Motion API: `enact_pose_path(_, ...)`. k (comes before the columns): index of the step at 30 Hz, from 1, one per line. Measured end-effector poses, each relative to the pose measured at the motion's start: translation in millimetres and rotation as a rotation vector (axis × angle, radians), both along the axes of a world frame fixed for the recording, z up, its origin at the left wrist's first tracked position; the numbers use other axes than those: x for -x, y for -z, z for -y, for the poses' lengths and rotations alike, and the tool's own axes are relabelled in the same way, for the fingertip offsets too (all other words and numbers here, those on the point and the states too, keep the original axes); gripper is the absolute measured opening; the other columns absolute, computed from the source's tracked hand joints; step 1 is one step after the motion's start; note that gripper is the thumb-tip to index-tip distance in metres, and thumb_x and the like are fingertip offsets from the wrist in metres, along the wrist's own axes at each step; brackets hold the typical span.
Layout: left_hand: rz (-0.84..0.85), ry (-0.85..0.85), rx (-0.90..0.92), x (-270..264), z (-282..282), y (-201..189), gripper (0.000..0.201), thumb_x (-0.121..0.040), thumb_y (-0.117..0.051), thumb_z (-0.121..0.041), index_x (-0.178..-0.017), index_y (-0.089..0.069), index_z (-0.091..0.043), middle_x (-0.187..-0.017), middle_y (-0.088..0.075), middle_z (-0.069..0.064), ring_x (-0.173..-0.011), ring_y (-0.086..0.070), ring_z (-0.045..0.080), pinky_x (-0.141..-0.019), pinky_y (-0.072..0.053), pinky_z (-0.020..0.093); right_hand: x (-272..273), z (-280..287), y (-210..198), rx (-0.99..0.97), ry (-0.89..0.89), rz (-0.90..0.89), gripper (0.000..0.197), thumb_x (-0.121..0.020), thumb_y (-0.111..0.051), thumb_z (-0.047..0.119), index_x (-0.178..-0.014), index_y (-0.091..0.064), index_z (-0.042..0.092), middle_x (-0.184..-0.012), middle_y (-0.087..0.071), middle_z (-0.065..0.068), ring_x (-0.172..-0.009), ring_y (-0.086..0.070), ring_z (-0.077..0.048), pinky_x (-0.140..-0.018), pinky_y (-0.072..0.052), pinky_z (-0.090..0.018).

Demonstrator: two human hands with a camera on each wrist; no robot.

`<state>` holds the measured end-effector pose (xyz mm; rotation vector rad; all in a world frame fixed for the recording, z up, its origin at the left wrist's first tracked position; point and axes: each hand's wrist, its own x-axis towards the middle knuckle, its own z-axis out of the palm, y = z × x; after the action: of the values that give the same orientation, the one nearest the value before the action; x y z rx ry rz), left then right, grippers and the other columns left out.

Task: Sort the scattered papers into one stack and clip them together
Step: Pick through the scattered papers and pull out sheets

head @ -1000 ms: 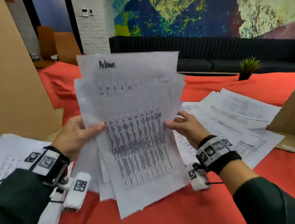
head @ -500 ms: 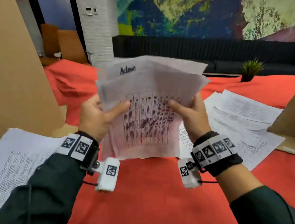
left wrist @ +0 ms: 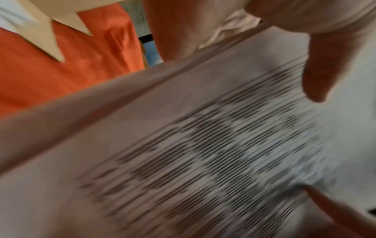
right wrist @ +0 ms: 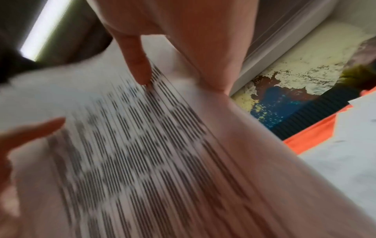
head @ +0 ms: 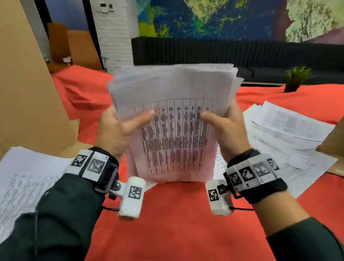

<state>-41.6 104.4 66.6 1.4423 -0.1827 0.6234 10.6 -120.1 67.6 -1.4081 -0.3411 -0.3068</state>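
I hold a bundle of printed papers (head: pixel 173 126) upright, its bottom edge down on the red tablecloth (head: pixel 181 224). My left hand (head: pixel 119 128) grips the bundle's left side, thumb across the front sheet. My right hand (head: pixel 224 126) grips the right side the same way. The top edges fan unevenly. Both wrist views show the blurred printed sheet (left wrist: pixel 203 153) (right wrist: pixel 142 153) close up, with a thumb lying on it. No clip is in view.
More printed sheets (head: pixel 285 135) lie spread on the cloth at the right, and another pile (head: pixel 21 186) lies at the left. Cardboard panels (head: pixel 17 87) stand at both sides. A small potted plant (head: pixel 297 77) sits at the far right. A dark sofa runs behind.
The loosely fanned sheets have been drawn together and dropped lower, so their bottom edge now meets the cloth. Both hands slid in along the sides, and the handwritten heading is no longer visible.
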Motion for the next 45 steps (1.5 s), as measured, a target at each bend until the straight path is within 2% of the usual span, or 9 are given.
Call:
enact_pose_path(3, -0.047, -0.042, -0.049, -3, 6, 20, 0.034, -0.069, -0.092, -0.017, -0.100, -0.080, -0.025, -0.109, -0.079, 0.000, -0.107, -0.074, 0.021, -0.102, -0.054, 0.051, -5, -8, 18, 0.154, 0.071, -0.059, 0.030, -0.084, -0.071, 0.002, -0.113, -0.067, 0.009, -0.100, -0.076, -0.005, -0.094, -0.073, -0.023, -0.092, -0.058, -0.048)
enact_pose_path(7, 0.024, -0.148, -0.003, -12, 13, -11, 0.023, -0.077, -0.088, -0.012, -0.094, -0.079, -0.024, -0.097, -0.080, -0.010, -0.098, -0.076, 0.011, -0.092, -0.058, 0.031, -9, -10, -5, 0.036, 0.062, 0.008, 0.039, -0.075, -0.066, 0.010, -0.112, -0.059, 0.017, -0.109, -0.073, -0.009, -0.101, -0.071, -0.027, -0.090, -0.059, -0.042)
enact_pose_path(13, -0.099, -0.070, -0.017, -12, 6, 3, 0.051, -0.067, -0.094, -0.028, -0.111, -0.074, -0.013, -0.103, -0.080, 0.002, -0.098, -0.077, 0.020, -0.090, -0.061, 0.041, -12, -6, 13, 0.045, 0.029, -0.047, 0.052, -0.069, -0.071, 0.015, -0.119, -0.057, 0.013, -0.112, -0.072, -0.009, -0.101, -0.071, -0.024, -0.089, -0.059, -0.043)
enact_pose_path(18, -0.015, -0.223, -0.096, -13, 10, 2, 0.020, -0.076, -0.089, -0.021, -0.085, -0.074, -0.031, -0.085, -0.077, -0.024, -0.087, -0.074, -0.003, -0.078, -0.056, 0.015, -14, -14, 9, 0.141, 0.126, 0.094, 0.027, -0.078, -0.066, 0.013, -0.104, -0.063, 0.021, -0.100, -0.074, -0.002, -0.091, -0.071, -0.020, -0.081, -0.059, -0.040)
enact_pose_path(24, -0.093, -0.093, -0.171, -10, -4, 24, 0.030, -0.071, -0.091, -0.028, -0.097, -0.078, -0.023, -0.099, -0.080, -0.007, -0.095, -0.076, 0.012, -0.092, -0.059, 0.037, -14, -4, 27, 0.078, 0.032, 0.007, 0.033, -0.083, -0.072, 0.009, -0.113, -0.058, 0.011, -0.103, -0.072, -0.005, -0.090, -0.071, -0.016, -0.080, -0.058, -0.034)
enact_pose_path(29, -0.068, -0.291, -0.309, -8, 6, 26, 0.012, -0.087, -0.079, -0.032, -0.080, -0.069, -0.036, -0.073, -0.070, -0.031, -0.075, -0.065, -0.018, -0.073, -0.053, 0.009, -5, -9, 20, 0.168, 0.093, 0.139, 0.024, -0.090, -0.062, 0.005, -0.106, -0.063, 0.022, -0.097, -0.071, 0.008, -0.085, -0.067, -0.002, -0.077, -0.053, -0.022)
enact_pose_path(33, 0.089, -0.329, -0.304, 0, 14, 14, 0.015, -0.088, -0.080, -0.024, -0.091, -0.071, -0.035, -0.082, -0.071, -0.031, -0.084, -0.069, -0.013, -0.076, -0.052, 0.007, 4, -6, 12, 0.093, 0.060, 0.240, 0.025, -0.095, -0.055, -0.003, -0.113, -0.053, 0.015, -0.100, -0.065, 0.002, -0.087, -0.064, -0.008, -0.078, -0.054, -0.025)
enact_pose_path(40, -0.082, -0.245, -0.155, 4, 17, 44, 0.017, -0.077, -0.088, -0.021, -0.081, -0.073, -0.028, -0.074, -0.074, -0.029, -0.074, -0.072, -0.008, -0.068, -0.054, 0.011, 12, -18, 48, 0.143, 0.137, 0.130, 0.020, -0.094, -0.056, 0.013, -0.104, -0.050, 0.030, -0.090, -0.064, 0.023, -0.082, -0.059, 0.006, -0.076, -0.046, -0.017)
enact_pose_path(45, 0.071, -0.176, -0.102, -6, 6, 14, 0.022, -0.078, -0.086, -0.010, -0.094, -0.075, -0.019, -0.084, -0.079, -0.017, -0.082, -0.075, 0.001, -0.074, -0.056, 0.016, 9, -19, 22, -0.002, 0.208, 0.173, 0.032, -0.096, -0.058, 0.030, -0.119, -0.039, 0.017, -0.104, -0.061, 0.005, -0.082, -0.061, 0.007, -0.074, -0.049, -0.018)
